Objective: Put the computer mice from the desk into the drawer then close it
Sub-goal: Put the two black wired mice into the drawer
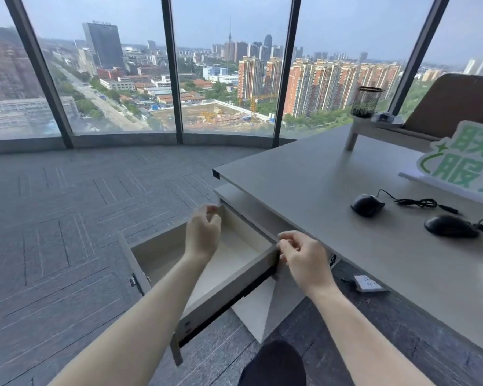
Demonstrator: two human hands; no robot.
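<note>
Lowest in the frame, your two forearms reach up toward the middle, and a dark shape, probably your knee, sits at the bottom edge. Your left hand (pixel 202 232) hangs over the open drawer (pixel 246 271) with the fingers loosely curled and holding nothing. Your right hand (pixel 301 254) is at the right corner of the drawer, where its side wall meets the desk (pixel 304 176). The fingers are bent and seem to touch the wall's top edge, but I cannot tell if they really grip it.

The drawer is pulled out toward the lower left of the frame, and what shows of its pale inside looks empty. So I judge the opening step is finished and no mouse is put away yet.

Farther, at the right side of the frame, both mice lie on the desk top. The nearer mouse (pixel 450 225) is close to the right edge, and the second mouse (pixel 367 205) is just up and left of it. Each has a black cable running to the right.

The next move asks you to lift your right hand up to the desk top, close it around one mouse, and gather the cable too, so it does not drag or catch when you carry it down.
</note>
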